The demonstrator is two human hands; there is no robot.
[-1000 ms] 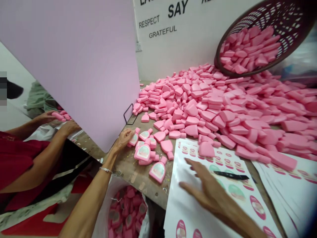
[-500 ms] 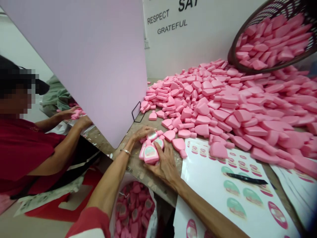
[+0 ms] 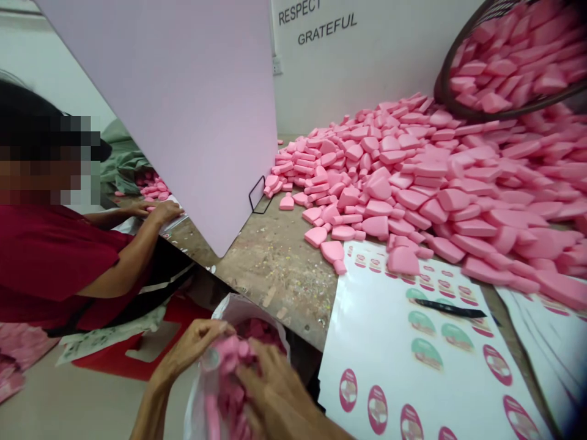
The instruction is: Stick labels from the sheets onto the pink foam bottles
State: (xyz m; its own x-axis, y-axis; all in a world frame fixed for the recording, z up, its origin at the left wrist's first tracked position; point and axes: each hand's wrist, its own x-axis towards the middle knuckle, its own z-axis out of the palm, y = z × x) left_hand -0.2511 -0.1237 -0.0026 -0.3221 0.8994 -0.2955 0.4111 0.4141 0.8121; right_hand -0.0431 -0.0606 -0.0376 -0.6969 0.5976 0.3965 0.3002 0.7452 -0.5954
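Over the mouth of a white bag (image 3: pixel 195 391) below the table edge, my left hand (image 3: pixel 195 348) is at the left rim, its fingers curled against pink bottle-shaped pieces (image 3: pixel 232 354). One of these pieces shows a green sticker. My right hand (image 3: pixel 275 385), blurred, reaches over the bag from the right with its fingers against the same pieces. More pink pieces lie inside the bag. Sticker sheets (image 3: pixel 367 330) with green and magenta labels lie on the table to the right, with black tweezers (image 3: pixel 452 308) on top.
A large heap of pink pieces (image 3: pixel 413 165) covers the back right of the table (image 3: pixel 275 263). A tipped brown basket (image 3: pixel 443 91) holds more. A pale upright panel (image 3: pixel 183 110) stands at the left. Beyond it, a person in a red shirt (image 3: pixel 59 256) handles pink pieces.
Both hands have moved from the tabletop down to the bag, and the stickered pieces between them have left the table. The view has shifted slightly. The other person's hands have moved.
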